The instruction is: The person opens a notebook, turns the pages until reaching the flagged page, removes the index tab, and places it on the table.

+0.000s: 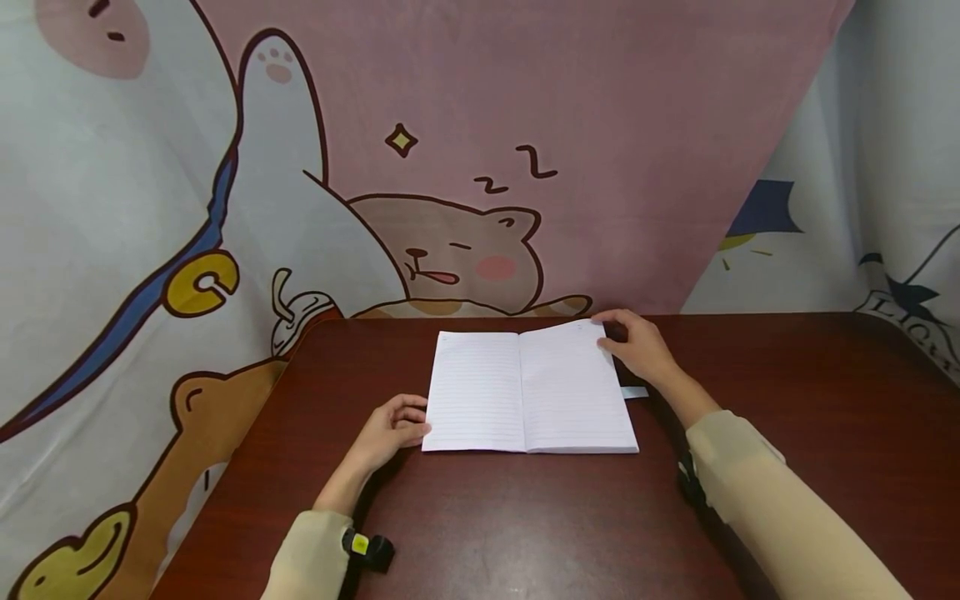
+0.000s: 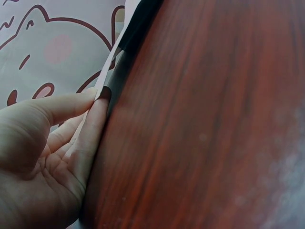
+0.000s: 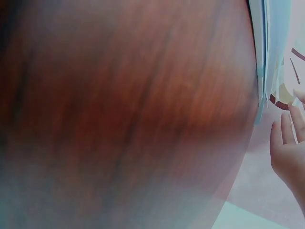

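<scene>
An open notebook (image 1: 480,392) with lined white pages lies on the dark red-brown table, its spine running away from me. At its left edge, my left hand (image 1: 388,432) pinches the margin near the lower corner. The left wrist view shows that thumb on the paper edge (image 2: 106,71) and a finger beneath it. My right hand (image 1: 637,346) pinches the upper right corner of the right page, which is slightly raised. In the right wrist view, the right hand (image 3: 290,148) is partly cut off beside the sheets (image 3: 271,47).
A pale strip (image 1: 634,392) sticks out from under the notebook's right side. The wooden table (image 1: 480,525) extends in front and to both sides. Behind it hangs a cloth (image 1: 600,167) printed with cartoon animals. Small black devices (image 1: 371,550) are strapped to the wrists.
</scene>
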The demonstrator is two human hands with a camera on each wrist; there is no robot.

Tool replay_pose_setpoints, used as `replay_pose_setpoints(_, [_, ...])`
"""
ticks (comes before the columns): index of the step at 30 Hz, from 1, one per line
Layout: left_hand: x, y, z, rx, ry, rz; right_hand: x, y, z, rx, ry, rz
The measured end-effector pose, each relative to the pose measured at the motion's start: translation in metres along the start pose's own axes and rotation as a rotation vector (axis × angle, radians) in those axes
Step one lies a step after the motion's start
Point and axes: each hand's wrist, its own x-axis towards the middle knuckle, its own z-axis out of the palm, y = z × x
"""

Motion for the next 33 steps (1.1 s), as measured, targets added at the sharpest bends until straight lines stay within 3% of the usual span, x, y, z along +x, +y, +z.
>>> replay_pose_setpoints(7, [0.0011,-0.0011,0.0004,-0.006,0.004,-0.011,-0.0014,-0.0001,0.0015,0.018,0.03,-0.017])
replay_pose_setpoints(19, [0.0005,-0.0005,-0.0001,-0.002,0.002,-0.008,-0.0012,0.0002,-0.0005,0.091,0.047,0.07])
replay_pose_setpoints(28, [-0.0002,0.0006,0.0,-0.004,0.004,-0.009,-0.0022,-0.0021,0.0008,-0.002,0.08,0.077])
replay_pose_setpoints(33, [-0.0016,-0.0004,0.0,-0.024,-0.005,0.047,-0.0027,-0.0026,0.0005,-0.026,0.091,0.07])
